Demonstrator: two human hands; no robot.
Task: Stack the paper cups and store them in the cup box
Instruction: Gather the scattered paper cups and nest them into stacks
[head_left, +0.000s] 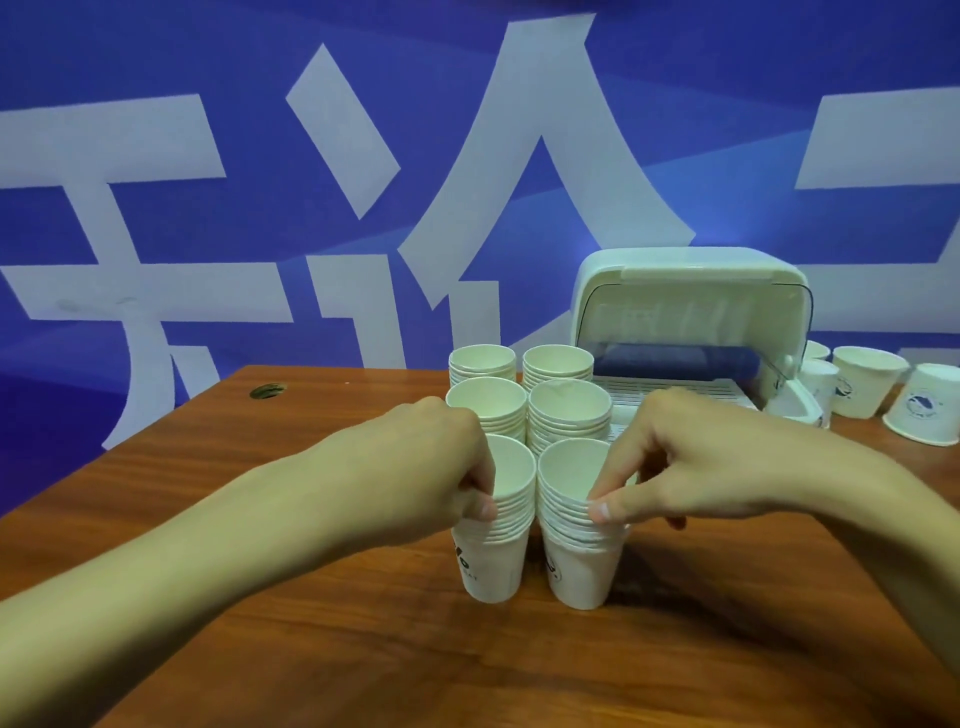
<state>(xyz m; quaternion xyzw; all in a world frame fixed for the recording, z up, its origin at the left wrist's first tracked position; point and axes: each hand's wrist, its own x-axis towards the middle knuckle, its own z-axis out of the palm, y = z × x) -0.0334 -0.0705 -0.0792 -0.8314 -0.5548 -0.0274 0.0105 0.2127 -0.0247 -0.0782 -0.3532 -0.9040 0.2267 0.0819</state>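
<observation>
Several stacks of white paper cups stand upright in two rows on the wooden table. My left hand grips the rims of the near left stack. The near right stack is pinched at its rims by my right hand. Behind them stand two middle stacks and two far stacks. The white cup box sits at the back right with its lid raised and its slatted floor showing.
Several loose single cups lie and stand to the right of the box, one upside down. A round cable hole sits at the table's far left. A blue wall with white characters stands behind.
</observation>
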